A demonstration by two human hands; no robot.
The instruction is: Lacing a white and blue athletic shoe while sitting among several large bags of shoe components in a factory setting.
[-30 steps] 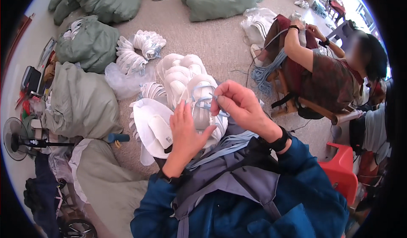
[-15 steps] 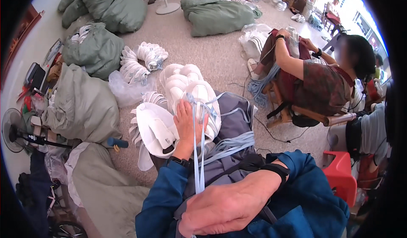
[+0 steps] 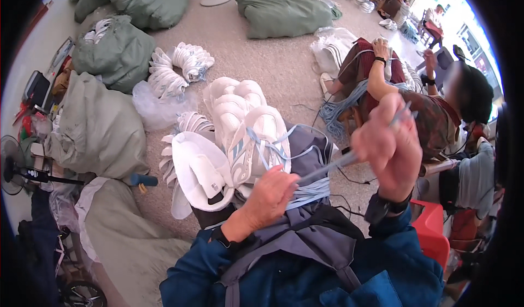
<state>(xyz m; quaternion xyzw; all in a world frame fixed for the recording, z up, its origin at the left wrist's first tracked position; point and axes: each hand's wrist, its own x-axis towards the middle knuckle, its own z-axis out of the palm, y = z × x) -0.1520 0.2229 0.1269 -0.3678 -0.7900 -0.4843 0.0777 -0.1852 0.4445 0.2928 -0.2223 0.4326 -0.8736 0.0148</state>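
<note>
A light blue shoelace [image 3: 329,166] runs taut between my two hands above my lap. My left hand [image 3: 267,198] is closed, pinching one end of it. My right hand [image 3: 390,148], raised to the right and smeared by motion, grips the other stretch, and a bit of lace sticks out above its fingers. Just beyond my left hand lies a white shoe upper [image 3: 238,155] with blue lace threaded loosely across its front. Beside it a second white upper [image 3: 188,159] lies with its inside showing. A bundle of blue laces [image 3: 312,192] rests on my grey apron [image 3: 305,236].
More white uppers [image 3: 188,64] lie in a curved stack on the floor beside a clear plastic bag [image 3: 164,107]. Large green sacks [image 3: 95,124] line the left side. A co-worker [image 3: 431,107] sits at the right, near a red stool [image 3: 431,228]. A fan [image 3: 16,165] stands far left.
My right hand has swung from low in front of me up to the right, drawing the lace along. My left hand has come off the laced upper toward me and now pinches the lace.
</note>
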